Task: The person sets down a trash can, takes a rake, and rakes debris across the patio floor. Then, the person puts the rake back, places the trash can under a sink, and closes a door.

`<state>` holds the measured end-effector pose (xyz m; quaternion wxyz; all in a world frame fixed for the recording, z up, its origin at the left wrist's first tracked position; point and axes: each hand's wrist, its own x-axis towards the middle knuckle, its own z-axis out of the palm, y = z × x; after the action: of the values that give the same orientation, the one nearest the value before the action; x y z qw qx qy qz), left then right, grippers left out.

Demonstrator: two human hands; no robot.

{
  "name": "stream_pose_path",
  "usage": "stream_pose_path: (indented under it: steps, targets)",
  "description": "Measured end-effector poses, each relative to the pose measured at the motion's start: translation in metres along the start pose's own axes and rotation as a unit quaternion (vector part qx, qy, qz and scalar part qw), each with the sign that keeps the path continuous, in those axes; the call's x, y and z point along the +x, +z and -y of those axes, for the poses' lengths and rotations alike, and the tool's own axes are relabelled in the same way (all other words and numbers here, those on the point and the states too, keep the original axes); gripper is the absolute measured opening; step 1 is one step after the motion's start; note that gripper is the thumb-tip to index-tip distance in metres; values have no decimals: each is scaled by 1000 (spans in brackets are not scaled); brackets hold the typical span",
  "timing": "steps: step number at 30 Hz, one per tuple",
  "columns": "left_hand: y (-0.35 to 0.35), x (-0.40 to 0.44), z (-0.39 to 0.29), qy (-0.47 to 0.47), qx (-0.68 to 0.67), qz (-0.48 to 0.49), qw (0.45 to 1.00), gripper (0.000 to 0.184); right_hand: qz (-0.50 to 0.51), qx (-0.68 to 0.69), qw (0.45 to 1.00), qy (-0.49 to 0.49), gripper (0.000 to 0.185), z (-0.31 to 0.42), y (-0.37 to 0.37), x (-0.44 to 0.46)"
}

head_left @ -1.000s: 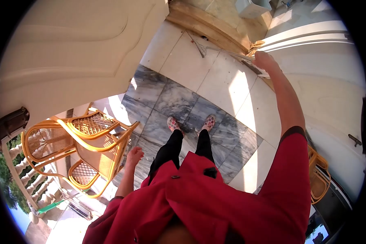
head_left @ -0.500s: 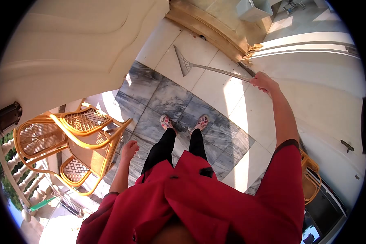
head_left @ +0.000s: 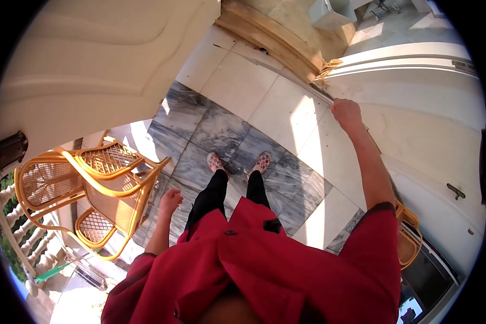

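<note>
My right hand (head_left: 346, 114), arm stretched forward, is closed around the pale handle of a long-handled floor squeegee (head_left: 323, 95). The handle runs away from my fist toward the wooden door sill. Its far part is thin and faint against the white tiles, and the fan-shaped head is hard to make out now. My left hand (head_left: 171, 200) hangs at my side with loosely bent fingers and holds nothing. Beside it stand rattan chairs (head_left: 113, 183), apart from the hand.
A wooden door frame (head_left: 275, 40) with splintered wood at its foot is ahead. White door panels (head_left: 421, 108) stand on the right, near another rattan chair (head_left: 409, 237). A white bin (head_left: 329, 15) is beyond the sill. Marble tiles (head_left: 221, 132) lie underfoot; a balustrade (head_left: 24, 227) is left.
The squeegee's head has swung forward from the middle of the white tiles toward the door sill. My right hand stays closed on the handle, turned slightly; the left hand has barely moved.
</note>
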<state>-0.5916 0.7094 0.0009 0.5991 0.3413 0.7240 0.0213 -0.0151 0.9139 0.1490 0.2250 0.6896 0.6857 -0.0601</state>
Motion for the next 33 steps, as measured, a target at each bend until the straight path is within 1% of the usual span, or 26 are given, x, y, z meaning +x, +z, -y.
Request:
stream_pose_path:
  steps: [1,2,3,4,5,6,7,8,9,12,13,16,20,22,25,28,30,33]
  targets:
    - [1,0,-1,-7,-3,-1,1000,19,-14,14,1000,7,17,10,11,-2]
    - [2,-1,-2,-15,-4,-3,1000,19,-35,62,997,10,18,23,17,-8]
    - [2,-2,-3,-22,-4,-5,1000,19,-19,105,994,28,19,31,57,-3]
    - [1,-1,-3,-19,-5,-1,1000,19,6,200,979,32,20,51,82,-7]
    - [2,1,-2,-15,-8,4,1000,20,194,320,922,99,20,82,74,-10]
    - [3,3,-3,-13,-11,7,1000,20,102,347,931,52,21,108,125,-17]
    - [3,4,-6,-3,4,10,1000,20,79,344,934,52,22,137,149,-21]
    - [3,3,-10,6,18,11,1000,20,128,360,921,77,24,159,166,-21]
    - [2,1,-14,14,33,11,999,20,109,378,913,104,24,174,185,-25]
    - [-1,3,-25,43,31,-1,999,20,38,420,895,145,23,185,204,-20]
    - [-2,2,-28,50,45,-2,998,20,84,419,888,173,23,180,203,-10]
    - [-2,0,-38,33,24,2,999,21,82,487,832,254,23,167,209,8]
    - [2,-7,-47,13,32,13,999,21,-16,438,870,228,24,159,194,-21]
    - [5,-7,-40,13,35,15,999,22,34,455,859,231,24,159,184,-59]
    - [8,-5,-31,11,43,21,999,22,93,422,873,226,19,162,204,-84]
    - [7,-3,-29,14,63,15,998,23,17,430,873,230,20,153,224,-60]
    - [4,-5,-28,14,69,1,998,24,40,465,849,249,21,137,209,-19]
    - [3,-11,-38,1,66,6,998,26,18,467,851,240,21,140,203,-17]
